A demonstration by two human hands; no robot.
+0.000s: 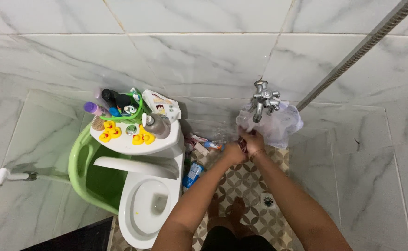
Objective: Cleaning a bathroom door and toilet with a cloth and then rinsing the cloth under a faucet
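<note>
Seen from the head camera, a person stood in a marble-tiled bathroom with both arms stretched forward under a chrome wall tap (263, 99). The left hand (233, 153) was clenched around a small dark item, too blurred to identify, and the right hand (253, 143) pressed against it from the other side, its fingers (246, 135) curled over the same item so that the two hands touched. Just above and beyond the fingers, a crumpled translucent plastic bag (278, 122) hung at the tap, its lower edge brushing the right hand's fingertips; whether the fingers pinched the bag itself could not be told. A ribbed metal shower hose (358, 52) ran diagonally up and away to the right of the fingers.

To the left of the fingers stood a white toilet (143, 209) with its lid open, and on its cistern top sat yellow rubber ducks (110, 131), a green basket (128, 113) crowded with toiletry bottles, and a white pouch (161, 105). Just left of the left hand's knuckles, tubes and small packets (205, 144) lay against the wall, with a blue bottle (192, 174) lower down beside the toilet. A green plastic tub (84, 172) stood farther left, behind the toilet. Below the fingers, a floor drain (268, 201) was set in the patterned floor tiles (241, 183).
</note>
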